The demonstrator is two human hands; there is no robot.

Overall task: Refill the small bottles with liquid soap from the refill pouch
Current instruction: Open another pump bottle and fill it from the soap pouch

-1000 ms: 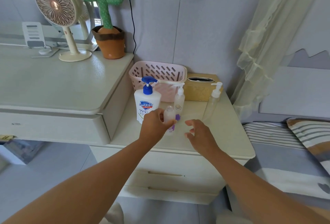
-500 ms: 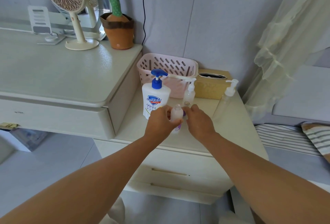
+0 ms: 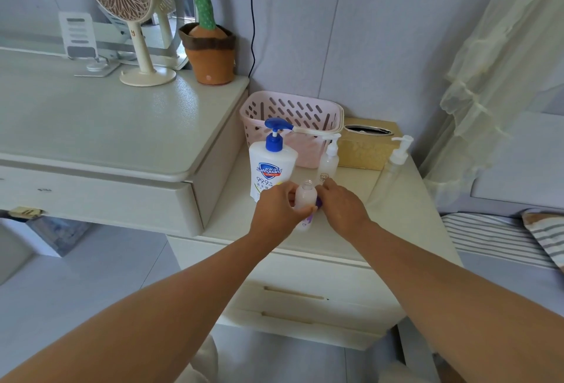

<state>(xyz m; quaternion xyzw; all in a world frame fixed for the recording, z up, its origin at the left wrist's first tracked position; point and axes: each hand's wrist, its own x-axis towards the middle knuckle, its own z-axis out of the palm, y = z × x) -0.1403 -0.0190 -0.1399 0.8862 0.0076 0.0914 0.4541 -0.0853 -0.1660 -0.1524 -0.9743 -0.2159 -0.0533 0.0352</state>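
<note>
As the left hand (image 3: 276,208) grips it: small bottle (image 3: 306,196), uncapped, pinkish inside.
Right hand (image 3: 341,204): touches bottle; its grip is hidden.

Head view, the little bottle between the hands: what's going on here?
A person is handling a small bottle standing on the bedside cabinet. The left hand grips its body. The right hand has fingers at its other side, by a purple piece, though whether it grips is unclear. The bottle's neck is open, uncapped. A Safeguard pump bottle, a short clear pump bottle and a tall clear pump bottle stand behind. No refill pouch is in view, and nothing is being poured.
</note>
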